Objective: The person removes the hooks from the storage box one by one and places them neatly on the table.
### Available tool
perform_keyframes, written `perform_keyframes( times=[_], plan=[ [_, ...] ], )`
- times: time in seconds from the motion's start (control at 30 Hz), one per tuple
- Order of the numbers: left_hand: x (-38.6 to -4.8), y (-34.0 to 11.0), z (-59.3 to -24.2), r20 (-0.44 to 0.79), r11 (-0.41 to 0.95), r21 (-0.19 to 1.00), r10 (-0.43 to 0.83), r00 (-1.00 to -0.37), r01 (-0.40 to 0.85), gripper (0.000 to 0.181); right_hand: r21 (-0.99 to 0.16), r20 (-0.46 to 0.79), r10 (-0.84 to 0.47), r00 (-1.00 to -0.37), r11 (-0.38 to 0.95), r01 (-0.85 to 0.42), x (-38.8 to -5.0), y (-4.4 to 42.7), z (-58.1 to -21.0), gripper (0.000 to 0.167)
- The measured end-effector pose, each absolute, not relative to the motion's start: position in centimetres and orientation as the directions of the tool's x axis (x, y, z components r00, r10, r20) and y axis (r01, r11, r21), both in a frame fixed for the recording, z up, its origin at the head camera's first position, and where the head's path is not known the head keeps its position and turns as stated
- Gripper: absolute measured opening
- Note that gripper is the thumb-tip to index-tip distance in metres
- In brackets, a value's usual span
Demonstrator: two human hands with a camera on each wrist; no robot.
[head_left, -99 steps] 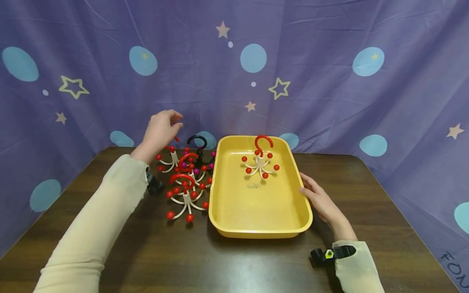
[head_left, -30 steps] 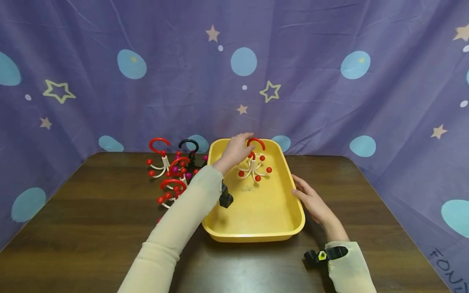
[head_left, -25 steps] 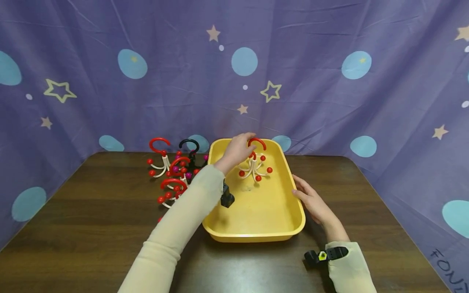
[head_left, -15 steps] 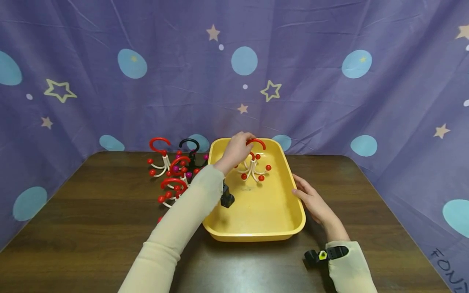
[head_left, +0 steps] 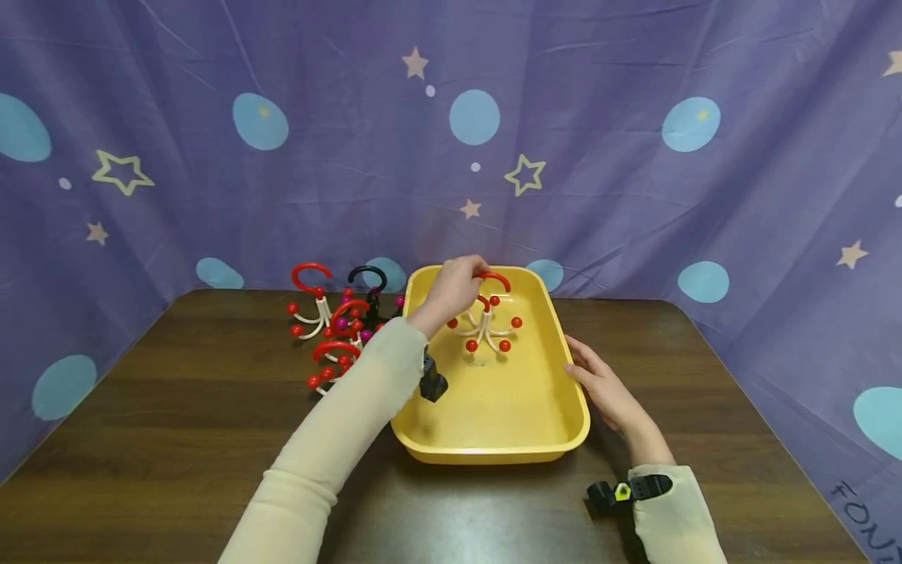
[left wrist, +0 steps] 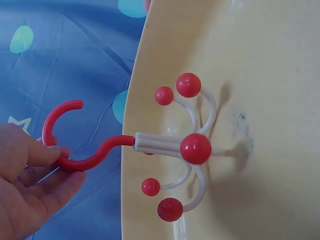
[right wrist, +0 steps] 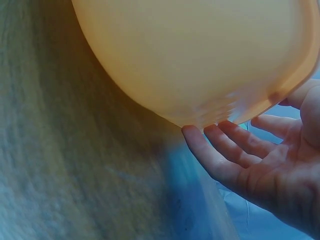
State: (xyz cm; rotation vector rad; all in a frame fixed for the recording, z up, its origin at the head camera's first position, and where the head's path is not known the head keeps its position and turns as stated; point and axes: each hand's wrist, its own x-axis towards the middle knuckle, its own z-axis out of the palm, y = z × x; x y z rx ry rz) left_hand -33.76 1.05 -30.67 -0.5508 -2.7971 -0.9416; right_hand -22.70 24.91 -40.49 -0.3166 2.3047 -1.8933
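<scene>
In the left wrist view my left hand (left wrist: 35, 180) pinches the red S-shaped handle (left wrist: 102, 152) of a head massager between thumb and fingers. The massager's white curved arms (left wrist: 202, 177) end in red balls. It stands with its arms down in the yellow tray (head_left: 493, 415), toward the far end. My right hand (head_left: 613, 395) holds the tray's right side. The right wrist view shows its fingertips (right wrist: 220, 167) against the outer wall and the thumb at the rim.
Left of the tray stand several more massagers on the brown table (head_left: 211, 376): a far-left red-and-white one (head_left: 320, 313), a black one (head_left: 369, 301) with purple balls, and a nearer red-and-white one (head_left: 338, 356) partly behind my left sleeve. A purple curtain (head_left: 592, 211) hangs behind.
From above the massagers on the left, my left hand has moved right over the tray and taken the massager's handle. The massager has turned slightly. My right hand stays put.
</scene>
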Motion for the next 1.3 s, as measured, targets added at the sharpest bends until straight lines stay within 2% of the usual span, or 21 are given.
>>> perform_keyframes(
  times=[0.17,0.4,0.7,1.3],
  plan=[
    [-33.2,0.4,-29.8,0.229,0.725,0.572,0.307,-0.924,0.383,0.021,-0.98,0.026,-0.259,-0.966,0.186,-0.076,-22.7,24.9,-40.6,0.056],
    [-32.4,-0.7,-27.8,0.265,0.706,0.587,0.294,-0.918,0.396,0.018,-0.972,0.097,-0.289,-0.953,0.179,-0.153,-22.4,25.0,-40.5,0.059],
    [-31.0,-2.2,-25.3,0.299,0.683,0.612,0.267,-0.916,0.398,0.018,-0.976,-0.004,-0.241,-0.971,0.213,-0.049,-22.6,25.0,-40.3,0.056],
    [-28.8,-6.4,-21.7,0.401,0.65,0.632,0.193,-0.896,0.422,0.019,-0.981,-0.031,-0.26,-0.965,0.192,-0.02,-22.5,25.3,-40.2,0.059]
  ],
)
